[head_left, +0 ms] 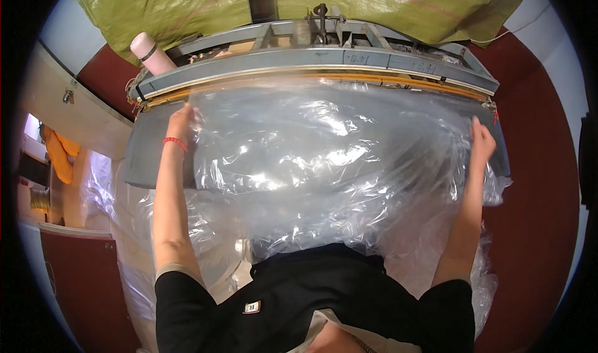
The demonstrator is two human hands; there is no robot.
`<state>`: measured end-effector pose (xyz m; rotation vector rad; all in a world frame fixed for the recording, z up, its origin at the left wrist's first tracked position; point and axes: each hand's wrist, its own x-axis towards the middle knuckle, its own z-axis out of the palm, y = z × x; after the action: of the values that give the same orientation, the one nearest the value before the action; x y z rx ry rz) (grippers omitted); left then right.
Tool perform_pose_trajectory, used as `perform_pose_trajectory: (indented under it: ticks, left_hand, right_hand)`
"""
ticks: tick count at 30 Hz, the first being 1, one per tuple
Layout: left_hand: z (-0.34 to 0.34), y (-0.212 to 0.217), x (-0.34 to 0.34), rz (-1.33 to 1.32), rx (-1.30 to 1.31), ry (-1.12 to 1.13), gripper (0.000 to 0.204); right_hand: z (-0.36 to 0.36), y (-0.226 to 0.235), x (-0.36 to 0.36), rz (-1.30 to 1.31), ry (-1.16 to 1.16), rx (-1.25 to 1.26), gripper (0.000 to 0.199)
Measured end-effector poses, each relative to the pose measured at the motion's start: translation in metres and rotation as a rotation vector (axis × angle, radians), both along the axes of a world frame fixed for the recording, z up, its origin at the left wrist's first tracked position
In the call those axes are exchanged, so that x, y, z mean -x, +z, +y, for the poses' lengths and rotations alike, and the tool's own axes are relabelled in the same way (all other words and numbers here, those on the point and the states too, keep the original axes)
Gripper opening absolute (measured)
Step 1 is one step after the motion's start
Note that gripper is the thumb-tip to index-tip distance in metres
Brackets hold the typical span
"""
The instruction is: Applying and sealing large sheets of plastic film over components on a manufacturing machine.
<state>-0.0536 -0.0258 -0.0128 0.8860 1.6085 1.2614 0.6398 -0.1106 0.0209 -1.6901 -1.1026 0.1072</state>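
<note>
A wide sheet of clear plastic film lies across a grey work table and hangs down over its front edge toward my body. My left hand, with a red bead bracelet on the wrist, pinches the film's far left corner. On the right, my right hand has its fingers closed on the film's right edge, where the plastic bunches and creases. Between the two hands the film is spread out, wrinkled and shiny. Its far edge runs along the foot of a grey metal bar.
Behind the film stands a long grey metal frame with orange strips along its front. A pink bottle leans at its left end. A dark upright object and a metal clamp stand at the back. More plastic hangs below.
</note>
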Motion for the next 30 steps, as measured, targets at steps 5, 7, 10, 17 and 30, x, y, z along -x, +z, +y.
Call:
perform_pose_trajectory:
  ticks: [5, 7, 10, 17, 30]
  left_hand:
    - [-0.045, 0.039, -0.081, 0.053, -0.186, -0.296, 0.019]
    - [-0.053, 0.049, -0.114, 0.051, -0.295, -0.377, 0.023]
    - [-0.076, 0.072, -0.147, -0.018, -0.357, -0.55, 0.031]
    - [-0.119, 0.101, -0.168, 0.059, -0.388, -0.703, 0.034]
    - [-0.179, 0.02, -0.066, 0.289, 0.185, -1.477, 0.018]
  right_hand:
    - [-0.103, -0.02, -0.055, -0.35, -0.479, 0.23, 0.034]
    - [-0.116, -0.025, -0.079, -0.441, -0.529, 0.257, 0.029]
    - [-0.081, -0.003, -0.041, -0.434, -0.178, -0.12, 0.023]
    - [-0.006, 0.096, 0.237, -0.096, 0.937, -0.024, 0.024]
    - [0.053, 0.071, 0.269, 0.643, 0.907, -0.038, 0.019]
